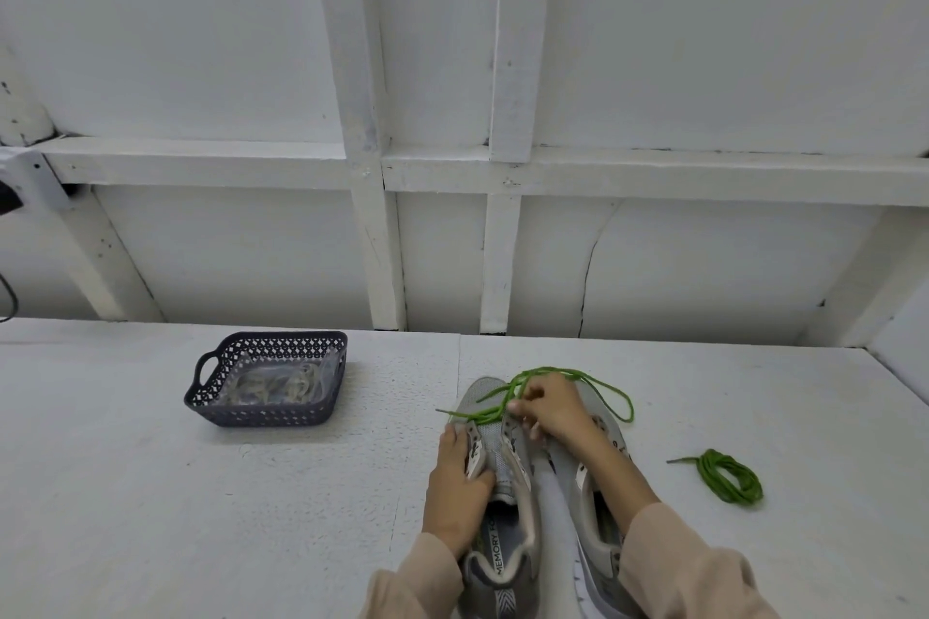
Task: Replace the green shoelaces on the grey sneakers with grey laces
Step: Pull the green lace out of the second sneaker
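Two grey sneakers stand side by side at the table's near edge: the left sneaker (502,483) and the right sneaker (598,493). My left hand (455,488) grips the left sneaker's eyelet flap at its left side. My right hand (548,410) pinches a green lace (603,385) over the left sneaker's toe; the lace loops loosely across both toes and trails to the left. A second green lace (729,477) lies coiled on the table to the right. Grey laces (274,385) sit in a clear bag inside a dark basket (261,415).
The white table (201,518) runs to a white panelled wall (452,241) at the back. The dark basket stands at the middle left, well apart from the shoes. A grey box with a black cable (10,297) shows at the far left edge.
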`<state>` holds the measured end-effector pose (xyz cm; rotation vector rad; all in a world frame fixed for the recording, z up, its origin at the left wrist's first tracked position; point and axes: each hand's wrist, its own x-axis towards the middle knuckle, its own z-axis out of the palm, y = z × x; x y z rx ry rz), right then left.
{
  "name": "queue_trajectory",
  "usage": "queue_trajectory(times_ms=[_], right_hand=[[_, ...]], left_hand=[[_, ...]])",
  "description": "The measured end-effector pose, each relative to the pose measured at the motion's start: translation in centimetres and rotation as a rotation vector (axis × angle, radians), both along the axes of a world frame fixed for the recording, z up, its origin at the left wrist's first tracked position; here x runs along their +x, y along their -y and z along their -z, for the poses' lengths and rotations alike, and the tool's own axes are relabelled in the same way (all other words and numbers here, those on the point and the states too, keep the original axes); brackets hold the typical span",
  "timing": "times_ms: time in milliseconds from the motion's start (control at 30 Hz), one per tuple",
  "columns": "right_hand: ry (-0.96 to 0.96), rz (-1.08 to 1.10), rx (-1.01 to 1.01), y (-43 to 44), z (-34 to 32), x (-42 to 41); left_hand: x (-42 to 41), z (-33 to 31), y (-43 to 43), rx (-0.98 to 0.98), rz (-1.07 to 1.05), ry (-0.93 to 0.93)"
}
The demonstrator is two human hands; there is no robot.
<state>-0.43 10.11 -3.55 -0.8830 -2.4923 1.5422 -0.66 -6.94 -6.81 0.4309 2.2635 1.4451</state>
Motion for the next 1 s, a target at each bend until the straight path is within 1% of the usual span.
queue_trajectory(times_ms=[67,100,133,167,267,300,333,367,467,500,533,567,667,733,833,867,933,1000], right_hand=[[-0.194,0.170,-0.031,-0.1,-0.1,-0.5],[-0.265,0.228,-0.047,-0.2,-0.2,-0.7],[-0.284,0.240,-0.051,-0.2,-0.3,-0.8],[-0.258,0.210,-0.052,-0.1,-0.2,-0.7],[-0.038,0.026,-0.011,0.1,0.7,-0.5],[-0.011,0.003,-0.001,0.1,0.9,-0.4],[-0.028,0.016,0.001,0.1,0.9,-0.5],[-0.087,0.066,-0.005,0.1,0.8,-0.6],[-0.346,0.276,-0.045,0.0,-0.2,-0.8],[-0.378,0.296,-0.070,0.0,-0.6,-0.7],[-0.359,0.273,-0.083,-0.1,-0.8,-0.7],[-0.292,0.218,-0.086,-0.2,-0.8,-0.7],[-0.021,0.029,-0.038,-0.1,0.0,-0.3],[0.017,0.016,-0.012,0.0,0.5,-0.2],[0.038,0.083,0.032,0.2,0.1,-0.3],[0.062,0.078,0.102,0.2,-0.1,-0.3],[0.162,-0.006,0.334,0.4,-0.7,-0.1],[0.235,-0.090,0.484,0.9,-1.1,0.4]], left_hand=[[0.0,0.0,0.0,-0.006,0.004,-0.001],[0.0,0.0,0.0,-0.006,0.005,-0.002],[0.0,0.0,0.0,-0.009,0.004,-0.001],[0.0,0.0,0.0,-0.011,0.004,-0.003],[0.0,0.1,0.0,-0.011,0.002,0.000],[0.0,0.1,0.0,-0.011,0.004,0.000],[0.0,0.1,0.0,-0.009,0.004,0.003],[0.0,0.0,0.0,-0.007,0.002,0.008],[0.0,0.0,0.0,-0.018,0.003,0.006],[0.0,0.1,0.0,-0.020,0.006,0.004],[0.0,0.1,0.1,-0.018,0.005,0.006],[-0.1,0.1,0.1,-0.016,0.004,0.010],[-0.2,0.4,0.0,-0.022,0.011,0.003],[-0.1,0.2,0.1,-0.016,0.011,0.007],[-0.1,0.1,0.2,0.042,-0.008,0.048],[0.0,0.1,0.2,0.084,-0.028,0.059],[-0.2,0.1,0.2,0.186,-0.108,0.071],[-0.8,0.1,0.2,0.257,-0.216,0.048]])
